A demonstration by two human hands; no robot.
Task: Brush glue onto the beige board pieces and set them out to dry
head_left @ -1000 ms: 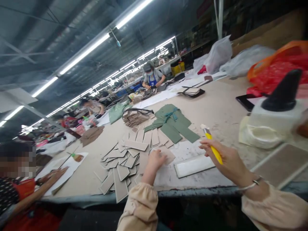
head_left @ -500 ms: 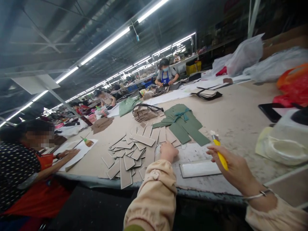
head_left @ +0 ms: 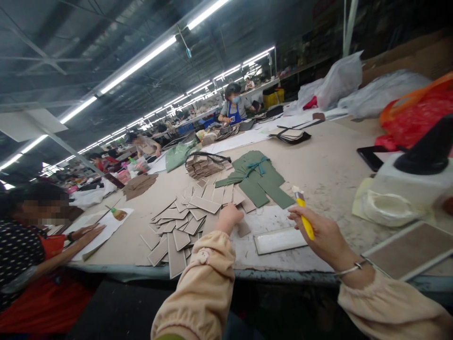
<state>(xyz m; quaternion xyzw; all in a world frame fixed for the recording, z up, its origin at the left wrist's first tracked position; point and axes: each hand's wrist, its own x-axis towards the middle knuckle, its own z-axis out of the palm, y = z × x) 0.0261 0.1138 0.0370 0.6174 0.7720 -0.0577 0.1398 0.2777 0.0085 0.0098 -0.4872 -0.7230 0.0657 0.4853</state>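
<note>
My left hand is closed at the right edge of a loose pile of brown rectangular pieces with pale edges. From under its fingers sticks out a small brown piece, which it seems to grip; the fingertips are partly hidden. My right hand is wrapped around a brush with a yellow handle, bristles pointing up and away. Below that hand lies a flat panel coated white, framed by a thin dark edge. Green strips tied with a teal band lie beyond both hands.
A white container with a black top and a roll of tape stand at right, near a large brown panel. A bundle of brown pieces sits behind the pile. A co-worker's hands rest on white paper at left.
The view has turned right, so the scene sits farther left. A small brown piece now shows beside my left hand. My right hand still holds the brush.
</note>
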